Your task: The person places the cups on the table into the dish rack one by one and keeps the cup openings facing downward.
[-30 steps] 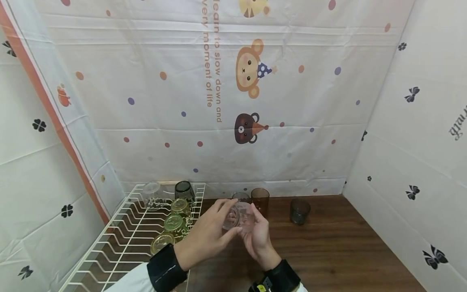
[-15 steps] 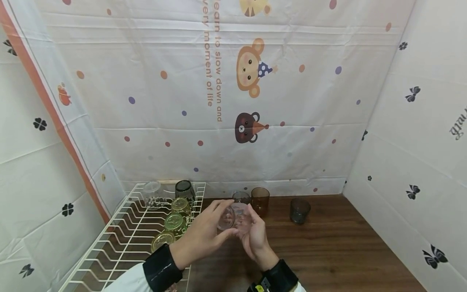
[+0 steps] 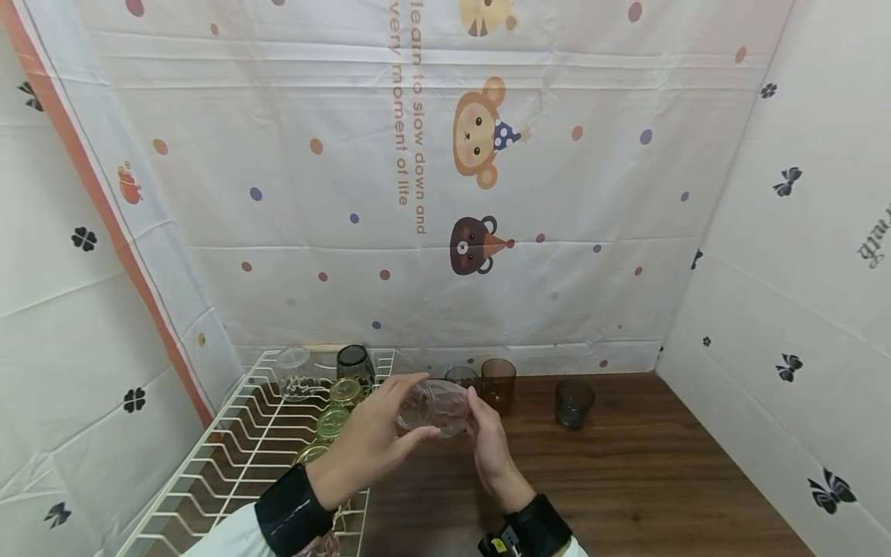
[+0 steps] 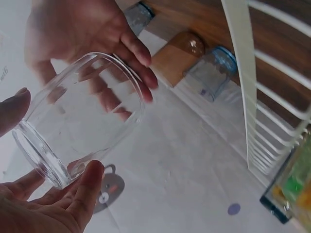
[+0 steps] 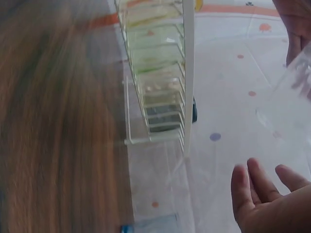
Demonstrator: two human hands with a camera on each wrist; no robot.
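My left hand holds a clear glass tumbler on its side above the table, just right of the wire rack. In the left wrist view, thumb and fingers pinch the tumbler near its thick base. My right hand is at the tumbler's other end, fingers straight, their tips at the rim. Seen from the left wrist, the right hand lies behind the open mouth. The right wrist view shows relaxed fingers below the blurred tumbler.
A white wire rack at the left holds green glasses, an upturned clear glass and a dark one. A grey glass, a brown glass and a dark glass stand on the wooden table. Cloth walls enclose it.
Both hands have carried the tumbler left toward the rack. The right hand's fingers have straightened and slid to the rim, while the left hand keeps its hold.
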